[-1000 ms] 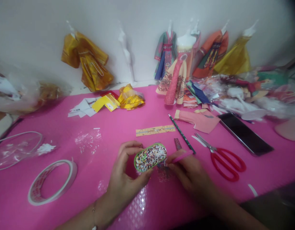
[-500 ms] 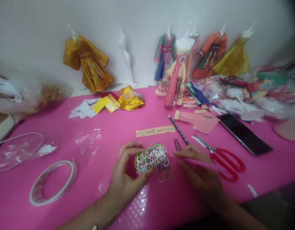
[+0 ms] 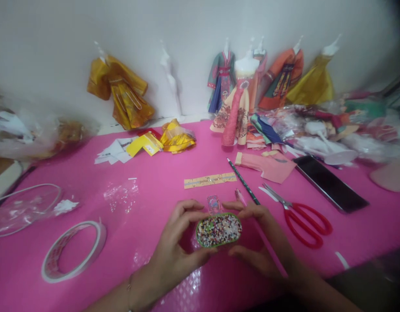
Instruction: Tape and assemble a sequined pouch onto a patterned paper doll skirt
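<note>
An oval green-rimmed box of tiny multicoloured beads (image 3: 218, 230) sits in the middle, tilted toward me. My left hand (image 3: 174, 242) is closed around its left end, fingers behind and thumb in front. At its right end is my right hand (image 3: 268, 242), with a long, thin pink pen-like stick (image 3: 270, 249) held against the palm. The right index finger reaches the box's upper right edge; the thumb lies close to the lower right. Just behind the box lies a small patterned fabric piece (image 3: 214, 203), partly hidden. A decorated beige strip (image 3: 209, 180) lies farther back.
Red-handled scissors (image 3: 304, 221), a dark pencil (image 3: 244, 181) and a phone (image 3: 332, 183) lie on the right. A tape roll (image 3: 74, 251) and scattered beads (image 3: 122, 195) are on the left. Along the wall stand small dressed mannequins (image 3: 235, 108), with plastic-wrapped items (image 3: 317, 134) beside them.
The bead box has moved right and slightly toward me and turned more level. My right hand has come up to its right end, and the pink stick has swung steeper.
</note>
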`<state>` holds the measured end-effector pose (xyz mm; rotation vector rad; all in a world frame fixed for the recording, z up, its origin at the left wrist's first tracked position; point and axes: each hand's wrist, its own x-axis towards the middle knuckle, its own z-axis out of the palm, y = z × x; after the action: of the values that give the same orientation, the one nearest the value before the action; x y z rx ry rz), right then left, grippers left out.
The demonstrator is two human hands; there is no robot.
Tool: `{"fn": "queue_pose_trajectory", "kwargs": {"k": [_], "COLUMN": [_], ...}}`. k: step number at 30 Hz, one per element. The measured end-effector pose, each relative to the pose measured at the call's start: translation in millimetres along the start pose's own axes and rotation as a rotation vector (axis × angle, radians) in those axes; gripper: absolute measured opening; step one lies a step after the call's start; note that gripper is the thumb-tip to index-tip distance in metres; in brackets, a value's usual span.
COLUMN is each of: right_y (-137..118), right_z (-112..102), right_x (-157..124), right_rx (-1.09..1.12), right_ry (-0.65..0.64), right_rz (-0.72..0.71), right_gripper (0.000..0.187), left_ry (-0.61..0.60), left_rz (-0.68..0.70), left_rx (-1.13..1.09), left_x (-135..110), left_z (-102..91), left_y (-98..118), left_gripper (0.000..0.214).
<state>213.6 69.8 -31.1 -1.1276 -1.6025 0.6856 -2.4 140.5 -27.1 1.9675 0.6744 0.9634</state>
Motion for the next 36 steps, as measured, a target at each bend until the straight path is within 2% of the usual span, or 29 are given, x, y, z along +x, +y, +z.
{"fn": "queue_pose_trajectory", "kwargs": {"k": [8, 16, 18, 20, 22, 24, 27, 31, 36], "right_y": [0, 0, -1, -2, -3, -4, -5, -3, 9], "right_z": [0, 1, 0, 0, 0, 1, 2, 4, 7], "right_x": [-2, -5, -6, -6, -6, -5, -5, -4, -2], "right_rx": [-0.058, -0.096, -0.106, -0.113, -0.116, -0.121, -0.125, -0.101, -0.118], "right_ry": [0.048, 0.092, 0.098, 0.091, 0.075, 0.055, 0.036, 0.017, 0.072], "right_rz": [-0.045, -0.067, -0.061, -0.059, -0.056, -0.059, -0.075, -0.074, -0.133], "right_gripper": [0.039, 0.035, 0.035, 0.035, 0.034, 0.033, 0.033, 0.034, 0.032], "left_ry": [-0.018, -0.059, -0.025, 0.034, 0.072, 0.071, 0.039, -0.029, -0.082], "left_rz": [0.028, 0.048, 0.042, 0.015, 0.003, 0.030, 0.078, 0.077, 0.119], "left_rx": [0.026, 0.003, -0.022, -0.020, 0.013, 0.058, 0.132, 0.257, 0.403], "left_x": [-3, -1, -2, -2, -1, 1, 4, 7, 10], "left_z": [1.8, -2.5, -4.2, -5.5, -6.7, -8.3, -11.9, -18.4, -24.3], "left_y": [-4, 4, 7, 10, 12, 15, 19, 25, 31], "left_gripper": [0.048, 0.054, 0.043, 0.023, 0.013, 0.016, 0.019, 0.022, 0.024]}}
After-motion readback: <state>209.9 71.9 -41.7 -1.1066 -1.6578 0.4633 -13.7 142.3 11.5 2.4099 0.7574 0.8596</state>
